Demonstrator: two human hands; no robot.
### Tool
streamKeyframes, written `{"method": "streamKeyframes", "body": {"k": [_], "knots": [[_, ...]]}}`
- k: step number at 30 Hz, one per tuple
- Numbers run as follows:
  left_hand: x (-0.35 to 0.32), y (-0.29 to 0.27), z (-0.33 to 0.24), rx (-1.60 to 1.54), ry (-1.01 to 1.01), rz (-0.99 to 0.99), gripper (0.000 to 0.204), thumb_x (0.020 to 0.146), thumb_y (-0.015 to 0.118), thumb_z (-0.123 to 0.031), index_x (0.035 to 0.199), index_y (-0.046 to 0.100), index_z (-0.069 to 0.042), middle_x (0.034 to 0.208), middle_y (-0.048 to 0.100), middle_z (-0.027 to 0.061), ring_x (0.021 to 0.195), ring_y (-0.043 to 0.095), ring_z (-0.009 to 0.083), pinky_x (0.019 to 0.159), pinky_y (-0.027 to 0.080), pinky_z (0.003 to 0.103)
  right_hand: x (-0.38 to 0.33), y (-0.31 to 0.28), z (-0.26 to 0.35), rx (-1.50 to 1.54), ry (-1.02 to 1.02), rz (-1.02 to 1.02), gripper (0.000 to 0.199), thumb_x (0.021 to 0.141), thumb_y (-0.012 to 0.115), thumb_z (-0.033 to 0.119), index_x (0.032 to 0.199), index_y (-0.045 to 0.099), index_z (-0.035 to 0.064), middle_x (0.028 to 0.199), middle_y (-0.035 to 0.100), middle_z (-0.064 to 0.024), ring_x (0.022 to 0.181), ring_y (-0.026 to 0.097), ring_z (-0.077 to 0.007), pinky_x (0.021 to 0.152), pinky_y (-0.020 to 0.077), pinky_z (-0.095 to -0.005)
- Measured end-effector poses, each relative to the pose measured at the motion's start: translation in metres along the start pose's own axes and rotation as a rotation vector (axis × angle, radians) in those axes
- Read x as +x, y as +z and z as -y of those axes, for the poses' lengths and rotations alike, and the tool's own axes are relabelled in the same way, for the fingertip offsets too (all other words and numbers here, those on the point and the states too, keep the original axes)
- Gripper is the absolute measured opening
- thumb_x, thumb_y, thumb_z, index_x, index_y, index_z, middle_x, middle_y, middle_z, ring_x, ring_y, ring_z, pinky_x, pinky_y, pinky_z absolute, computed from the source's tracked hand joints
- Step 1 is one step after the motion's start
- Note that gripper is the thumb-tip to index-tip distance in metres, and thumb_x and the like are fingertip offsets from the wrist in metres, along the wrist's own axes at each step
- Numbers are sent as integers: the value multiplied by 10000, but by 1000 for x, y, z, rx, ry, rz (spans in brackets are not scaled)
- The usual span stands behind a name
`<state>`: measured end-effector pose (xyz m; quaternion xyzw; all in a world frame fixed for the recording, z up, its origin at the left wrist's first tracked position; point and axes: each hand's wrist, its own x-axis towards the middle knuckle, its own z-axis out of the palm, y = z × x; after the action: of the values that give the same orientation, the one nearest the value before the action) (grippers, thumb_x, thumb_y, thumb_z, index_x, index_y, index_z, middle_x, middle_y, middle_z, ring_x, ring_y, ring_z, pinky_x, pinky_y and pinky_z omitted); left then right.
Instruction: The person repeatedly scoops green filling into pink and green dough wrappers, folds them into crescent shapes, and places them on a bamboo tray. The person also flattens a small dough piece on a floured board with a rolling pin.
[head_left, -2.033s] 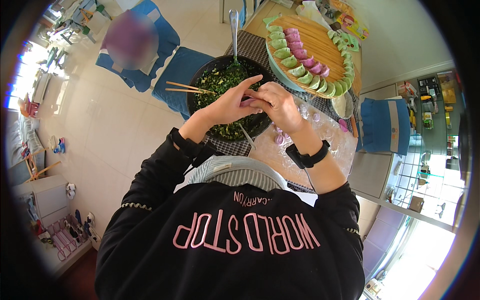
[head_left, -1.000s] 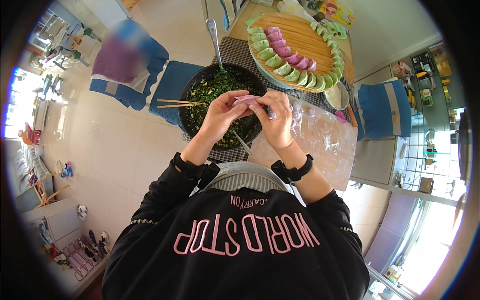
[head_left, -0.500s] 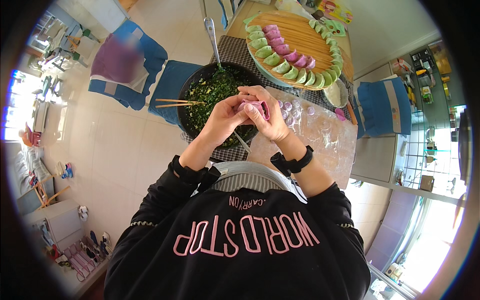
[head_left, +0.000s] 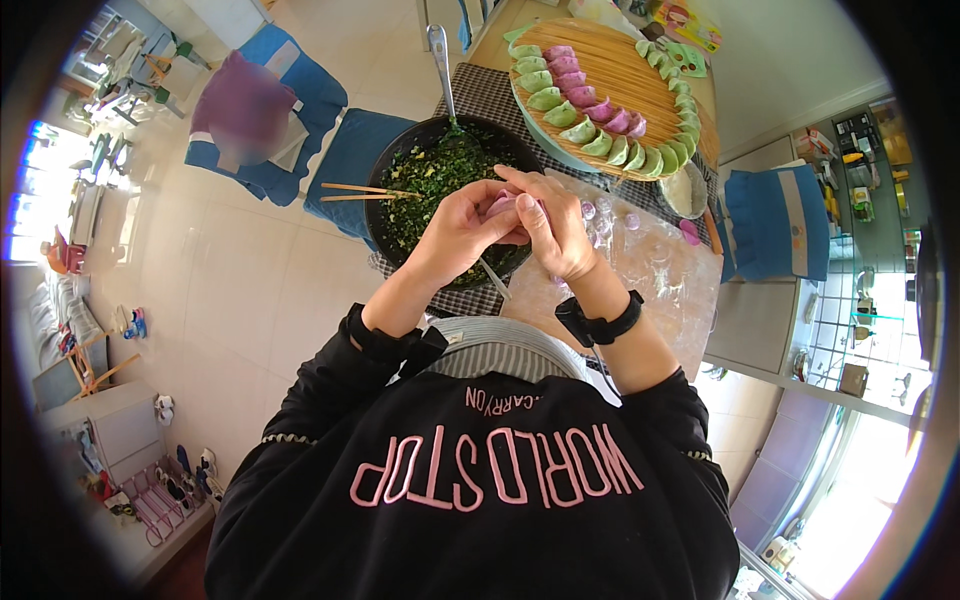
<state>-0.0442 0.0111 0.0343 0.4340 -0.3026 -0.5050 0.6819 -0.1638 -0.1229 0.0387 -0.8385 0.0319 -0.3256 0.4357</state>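
Note:
Over the near right side of a black pan (head_left: 372,170), my two hands meet around a pink dumpling (head_left: 502,205). My left hand (head_left: 462,230) is closed on it, thumb and fingers pinching its side. My right hand (head_left: 560,225) cups it from the other side, fingers bent behind and thumb upright near the wrapper; most of the dumpling is hidden between the palms. Chopped green filling (head_left: 425,185) fills the pan. A ladle (head_left: 441,75), a pair of chopsticks (head_left: 365,193) and a metal spoon handle (head_left: 495,278) stick out of it.
A round bamboo tray (head_left: 620,85) holds rows of green and pink dumplings. On the floured board (head_left: 665,280) lie small purple dough pieces (head_left: 632,221). A bowl of flour (head_left: 683,190) stands beside it. Blue-covered chairs (head_left: 775,225) flank the table's checked cloth (head_left: 480,85).
My right hand has closed further over the dumpling, its thumb lifting from the wrapper's open edge. Less of the pink dough shows. The whole view has shifted slightly.

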Motion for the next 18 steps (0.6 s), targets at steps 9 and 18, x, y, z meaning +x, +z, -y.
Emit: {"method": "streamKeyframes", "body": {"k": [9, 18], "knots": [[5, 8, 5, 591, 377, -178, 745, 835, 854, -283, 1406, 477, 11, 1257, 591, 85, 1183, 568, 158, 1004, 486, 322, -13, 27, 6, 422, 377, -241, 444, 1087, 354, 273, 972, 667, -20, 904, 692, -80, 811, 617, -148, 781, 500, -295], [16, 18, -1, 104, 159, 15, 577, 980, 655, -397, 1347, 579, 42, 1297, 636, 162, 1245, 592, 253, 1025, 490, 362, -21, 37, 1, 721, 508, -165, 386, 1096, 396, 330, 1086, 613, 11, 910, 629, -9, 770, 570, -56, 642, 457, -194]]}}
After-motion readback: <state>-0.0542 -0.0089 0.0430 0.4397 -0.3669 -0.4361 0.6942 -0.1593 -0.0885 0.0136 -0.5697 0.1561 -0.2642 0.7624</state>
